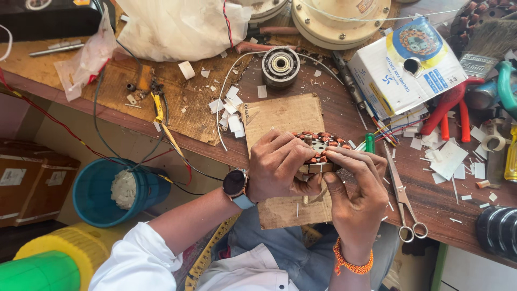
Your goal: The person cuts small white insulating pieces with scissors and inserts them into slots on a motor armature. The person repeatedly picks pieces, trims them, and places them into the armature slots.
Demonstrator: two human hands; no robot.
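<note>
Top right of the workbench [334, 116]: a white rectangular carton [404, 67], tilted, with blue label panels and a round yellow-ringed picture on its lid. Far left, below the bench edge: brown cardboard boxes [32, 180] with pale stickers, beside a blue bucket [116, 191]. Upper left: a crumpled clear plastic bag [180, 27]. Centre: a flat cardboard sheet [280, 116] strewn about with white paper scraps. Now the hands, both low over that sheet. Left hand [280, 164], smartwatch at the wrist, fingers curled down and gripping the copper-wound stator [319, 145] from the near-left side. Right hand [353, 188], orange thread at the wrist, thumb and fingertips pinched on the stator's right rim. Stator lifted just above the cardboard, clamped between both hands. Scissors [401, 199] lying just right of the right hand; a bearing [280, 66] further up the bench.
</note>
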